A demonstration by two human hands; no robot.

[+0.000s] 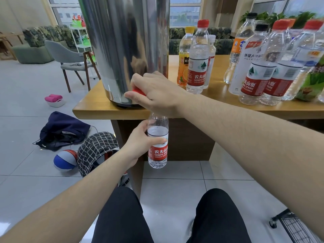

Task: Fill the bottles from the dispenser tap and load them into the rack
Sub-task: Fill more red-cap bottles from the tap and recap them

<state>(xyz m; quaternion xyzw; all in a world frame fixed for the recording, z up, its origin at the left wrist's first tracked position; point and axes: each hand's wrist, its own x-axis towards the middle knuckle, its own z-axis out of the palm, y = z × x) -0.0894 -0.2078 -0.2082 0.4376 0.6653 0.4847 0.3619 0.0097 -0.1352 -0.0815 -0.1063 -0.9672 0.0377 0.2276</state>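
Bottle (158, 142), part full, is held upright by the left hand (140, 142) below the bench (108, 109) edge, under the dispenser (122, 50) at 12 o'clock so water falls in, while the right hand (157, 92) grips the red tap (138, 91).

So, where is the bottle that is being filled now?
In the head view it is near the centre, below the table edge: the bottle is held by the left hand, under the right hand at the dispenser.
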